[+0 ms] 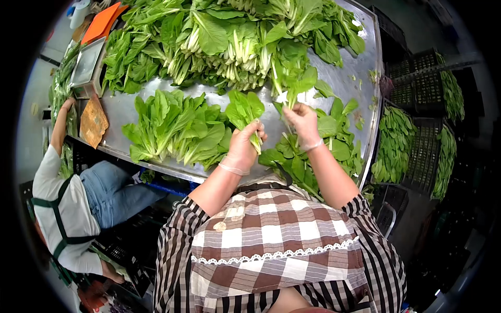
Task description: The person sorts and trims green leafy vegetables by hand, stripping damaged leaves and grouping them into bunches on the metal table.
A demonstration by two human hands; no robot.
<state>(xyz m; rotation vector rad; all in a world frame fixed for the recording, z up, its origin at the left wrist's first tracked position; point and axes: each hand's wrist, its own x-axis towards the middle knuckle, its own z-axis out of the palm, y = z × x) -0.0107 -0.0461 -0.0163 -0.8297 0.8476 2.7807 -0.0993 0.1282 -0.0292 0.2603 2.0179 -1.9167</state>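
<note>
My left hand (244,147), in a thin clear glove, is closed around a small bunch of leafy greens (244,108), leaves up and pale stems below the fist. Beside it, my right hand (303,124) pinches a leafy green stalk (299,84) near its pale stem end; the exact grip is partly hidden by the fingers. Left of my hands, a row of leafy greens (177,128) lies on the metal table (117,109). Loose leaves (339,128) lie to the right of and under my right hand.
A large pile of greens (224,47) covers the table's far side. At left are a metal scale (87,65), an orange box (103,23) and a brown board (94,122). A co-worker (68,208) stands left. Black crates (421,151) with greens stand right.
</note>
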